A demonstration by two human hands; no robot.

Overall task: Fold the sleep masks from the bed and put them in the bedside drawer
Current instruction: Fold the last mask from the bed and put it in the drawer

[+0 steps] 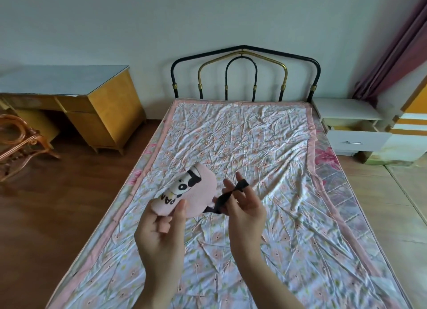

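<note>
A pink sleep mask (pixel 184 191) with a black-and-white panda print is held up over the bed (pixel 242 135), partly rolled or folded. My left hand (pixel 161 225) grips its lower end between thumb and fingers. My right hand (pixel 245 207) holds the mask's black elastic strap (pixel 231 193), which loops over the fingers and runs back to the mask. The white bedside cabinet (pixel 346 110) stands right of the bed head, and its drawer (pixel 358 140) is pulled open. I see no other mask on the bed.
The bed has a crumpled floral sheet and a black and gold metal headboard (pixel 245 75). A yellow desk (pixel 76 100) and a rattan chair (pixel 20 142) stand on the left. A dark red curtain (pixel 397 47) hangs at the far right.
</note>
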